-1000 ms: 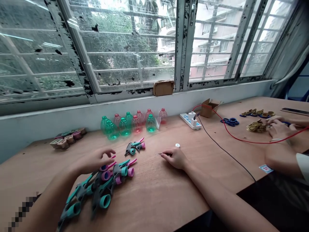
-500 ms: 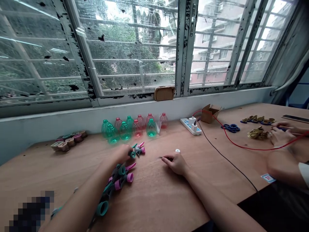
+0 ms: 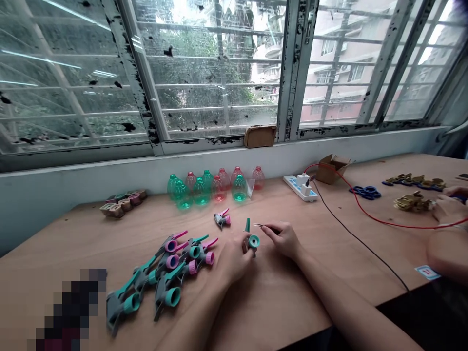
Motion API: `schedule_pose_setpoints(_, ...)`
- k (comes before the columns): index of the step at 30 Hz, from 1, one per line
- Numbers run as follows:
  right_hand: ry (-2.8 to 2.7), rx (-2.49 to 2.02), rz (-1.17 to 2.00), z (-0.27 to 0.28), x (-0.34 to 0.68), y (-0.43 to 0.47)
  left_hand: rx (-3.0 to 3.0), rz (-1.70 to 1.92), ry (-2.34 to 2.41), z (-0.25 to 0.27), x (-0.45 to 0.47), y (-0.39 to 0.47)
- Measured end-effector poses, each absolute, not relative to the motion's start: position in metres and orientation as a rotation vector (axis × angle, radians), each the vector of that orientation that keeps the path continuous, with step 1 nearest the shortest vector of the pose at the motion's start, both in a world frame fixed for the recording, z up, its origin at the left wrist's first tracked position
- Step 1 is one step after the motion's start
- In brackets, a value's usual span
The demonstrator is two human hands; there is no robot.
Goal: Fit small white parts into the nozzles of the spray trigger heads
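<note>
My left hand (image 3: 234, 258) is closed around a trigger spray head (image 3: 253, 241) with a green collar and green trigger, its round opening facing me. Just to the right, my right hand (image 3: 287, 240) pinches thin metal tweezers (image 3: 259, 225), whose tips point at the spray head without clearly touching it. A grey and pink spray head (image 3: 223, 219) lies alone beyond my left hand. Left of that hand lies a group of several grey spray heads (image 3: 172, 296) with green or pink collars and triggers.
Several clear green and red bottles (image 3: 201, 192) stand along the wall. A power strip (image 3: 300, 188) with a red cable and a dark cable lies right of them, near an opened cardboard box (image 3: 331, 169). Another person's hands (image 3: 449, 207) work at the far right beside gold-coloured pieces (image 3: 413, 201).
My left hand has brought the green spray head from the far pair toward me and right, near the tweezers. My view has shifted left. The small white round piece by my right hand no longer shows.
</note>
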State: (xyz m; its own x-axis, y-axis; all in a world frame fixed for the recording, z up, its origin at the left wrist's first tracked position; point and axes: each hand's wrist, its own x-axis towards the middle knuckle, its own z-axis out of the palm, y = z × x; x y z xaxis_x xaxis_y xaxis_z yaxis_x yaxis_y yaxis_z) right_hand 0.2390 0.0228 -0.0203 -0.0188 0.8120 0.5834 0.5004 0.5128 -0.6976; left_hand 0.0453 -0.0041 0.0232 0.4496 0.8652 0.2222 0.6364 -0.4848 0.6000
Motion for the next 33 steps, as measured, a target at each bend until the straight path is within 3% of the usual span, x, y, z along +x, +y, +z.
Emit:
schedule_pose_setpoints(5,-1.842,-1.126,0.344,-0.019,0.241,0.017,2.244,0.744,1.332,-0.004,0.041,0.002)
schedule_pose_setpoints(14,-2.175,-1.173,0.177,-0.012,0.232,0.005,2.338,0.738,1.307,-0.007,0.033,0.012)
schedule_pose_setpoints(24,-2.171,-1.348,-0.176,-0.007,0.233,0.002,2.373,0.619,1.481,-0.002,0.031,0.008)
schedule_pose_setpoints(33,-2.383,-1.622,-0.316,0.031,0.223,-0.016,2.383,0.576,1.460,-0.002,0.030,0.011)
